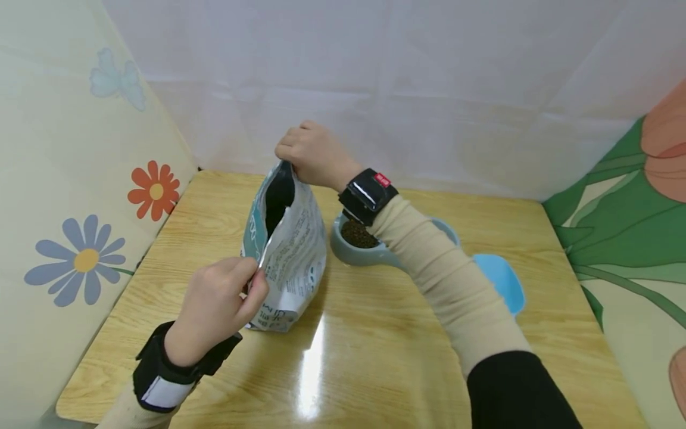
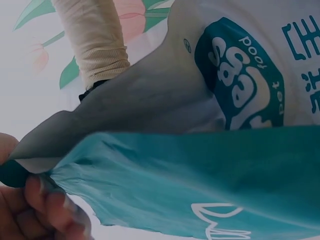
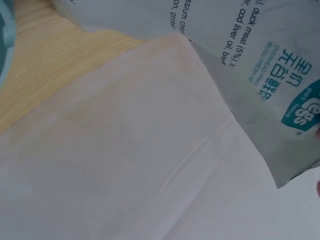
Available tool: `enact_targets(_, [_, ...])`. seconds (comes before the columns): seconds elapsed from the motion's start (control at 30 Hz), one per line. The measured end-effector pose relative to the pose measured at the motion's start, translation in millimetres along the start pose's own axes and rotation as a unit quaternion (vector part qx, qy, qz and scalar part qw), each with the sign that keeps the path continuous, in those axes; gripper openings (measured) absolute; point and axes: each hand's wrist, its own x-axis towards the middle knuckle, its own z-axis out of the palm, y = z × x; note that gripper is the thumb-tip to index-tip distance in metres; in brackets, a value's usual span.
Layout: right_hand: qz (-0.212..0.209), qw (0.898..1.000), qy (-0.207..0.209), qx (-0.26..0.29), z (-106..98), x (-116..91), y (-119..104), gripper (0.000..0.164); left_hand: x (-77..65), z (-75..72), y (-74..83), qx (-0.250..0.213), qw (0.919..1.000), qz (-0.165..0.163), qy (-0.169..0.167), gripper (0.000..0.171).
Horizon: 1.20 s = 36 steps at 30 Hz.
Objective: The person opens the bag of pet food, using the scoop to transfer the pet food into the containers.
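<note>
A white and teal pet food bag [image 1: 297, 256] stands on the table, its mouth parted so the dark inside shows in the head view. My left hand [image 1: 222, 301] pinches the near end of the bag's rim between thumb and fingers. At the far end, my right hand [image 1: 317, 154] grips the upper corner of the rim from above. The left wrist view looks across the teal face of the bag [image 2: 200, 175], with the left fingers [image 2: 52, 207] at its edge. Printed text covers the bag's side [image 3: 250, 55] in the right wrist view, where most of the right hand is out of frame.
Right of the bag sits a grey-blue pet bowl [image 1: 358, 256] with brown kibble [image 1: 358, 234] in one side; the right forearm partly covers it. A bright blue scoop-like piece [image 1: 504, 281] lies farther right, partly behind the sleeve. A white cloth wall [image 1: 455, 107] backs the wooden table [image 1: 386, 357].
</note>
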Motion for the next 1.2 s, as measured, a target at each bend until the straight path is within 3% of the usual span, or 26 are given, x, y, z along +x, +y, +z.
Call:
enact_targets(0.27, [0.027, 0.998, -0.037, -0.040, 1.7, 3.0, -4.0, 0.028, -0.7, 0.9, 0.1, -0.004, 1.0000, 0.001, -0.006, 0.022])
enact_targets(0.4, [0.046, 0.997, -0.055, -0.029, 0.8, 6.3, -4.5, 0.025, 0.3, 0.6, -1.1, -0.004, 0.9999, 0.008, -0.007, 0.023])
enact_targets(0.67, [0.053, 0.997, -0.049, -0.003, 1.9, 5.6, -3.2, 0.026, 3.0, -0.3, 0.1, 0.001, 0.9999, 0.000, -0.014, 0.023])
enact_targets(0.8, [0.040, 0.998, -0.035, 0.023, 2.2, 1.9, -2.5, 0.024, 3.4, -0.4, 1.2, -0.002, 0.9998, -0.010, -0.019, 0.021])
enact_targets(1.0, [0.000, 0.995, 0.020, 0.103, 1.3, -4.1, -7.4, 0.021, 4.0, -2.1, 0.9, -0.007, 0.9992, -0.026, -0.030, 0.020])
enact_targets(1.2, [-0.011, 0.994, 0.068, 0.083, 6.6, -5.0, -11.8, 0.016, 3.9, -2.7, 0.8, -0.007, 0.9992, -0.026, -0.028, 0.021])
